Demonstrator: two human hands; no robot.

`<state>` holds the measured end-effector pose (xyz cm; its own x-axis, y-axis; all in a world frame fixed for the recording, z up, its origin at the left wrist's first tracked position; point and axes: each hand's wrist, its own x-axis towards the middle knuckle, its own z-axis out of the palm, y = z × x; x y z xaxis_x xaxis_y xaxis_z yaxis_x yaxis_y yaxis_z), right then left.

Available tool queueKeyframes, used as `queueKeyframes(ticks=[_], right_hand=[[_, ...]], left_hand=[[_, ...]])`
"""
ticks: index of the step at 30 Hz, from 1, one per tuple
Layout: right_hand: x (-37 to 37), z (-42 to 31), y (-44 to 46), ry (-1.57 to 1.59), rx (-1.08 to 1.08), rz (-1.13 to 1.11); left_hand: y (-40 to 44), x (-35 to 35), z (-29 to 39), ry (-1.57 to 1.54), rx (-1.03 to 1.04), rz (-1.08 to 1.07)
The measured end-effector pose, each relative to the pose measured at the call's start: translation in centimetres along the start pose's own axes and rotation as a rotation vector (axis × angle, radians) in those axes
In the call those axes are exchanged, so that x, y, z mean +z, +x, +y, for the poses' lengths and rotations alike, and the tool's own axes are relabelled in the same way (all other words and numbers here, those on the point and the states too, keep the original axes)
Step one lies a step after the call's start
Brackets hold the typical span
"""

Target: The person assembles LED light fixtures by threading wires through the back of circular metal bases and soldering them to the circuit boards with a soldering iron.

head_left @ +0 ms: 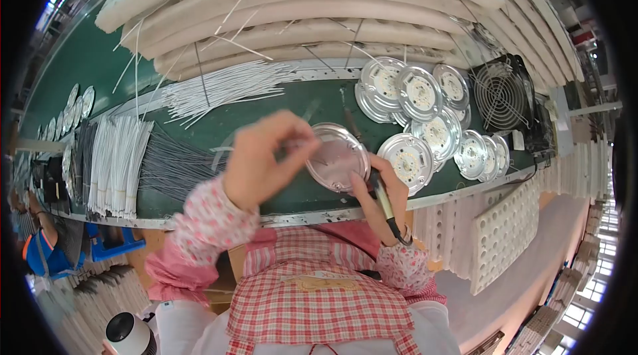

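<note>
My right hand grips a soldering iron, its cord running down past the wrist. The thumb of that hand also presses on the rim of a round, shiny metal lamp base, which is tilted above the bench's front edge. My left hand is at the left rim of this base, smeared by motion, with thumb and forefinger pinched. Whatever is between those fingertips is too blurred to name. Several round lamp plates with LED boards are piled to the right of my hands.
Bundles of white wires and dark wires lie at the left, and loose white wires behind. Stacked foam trays line the back. A black fan stands at the right. Another person's arm shows far left.
</note>
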<state>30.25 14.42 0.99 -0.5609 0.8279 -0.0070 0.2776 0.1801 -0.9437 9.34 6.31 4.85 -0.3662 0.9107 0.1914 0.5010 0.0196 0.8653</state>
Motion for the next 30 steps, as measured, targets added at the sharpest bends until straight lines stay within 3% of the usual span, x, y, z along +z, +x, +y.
queueKeyframes(ticks=[11,20,24,30], right_hand=[[1.4,-0.3,0.2,-0.018,0.002,0.058],[2.3,-2.8,-0.8,-0.411,-0.514,0.106],[2.7,-2.4,-0.8,-0.386,-0.515,0.129],[2.3,-2.0,-1.1,-0.217,-0.438,-0.061]], left_hand=[[-2.7,3.0,-1.4,0.25,0.166,0.121],[-3.8,3.0,-1.2,0.276,0.272,0.205],[-4.4,2.7,-1.1,0.314,0.277,0.218],[-4.5,2.4,-2.6,0.193,0.206,0.114]])
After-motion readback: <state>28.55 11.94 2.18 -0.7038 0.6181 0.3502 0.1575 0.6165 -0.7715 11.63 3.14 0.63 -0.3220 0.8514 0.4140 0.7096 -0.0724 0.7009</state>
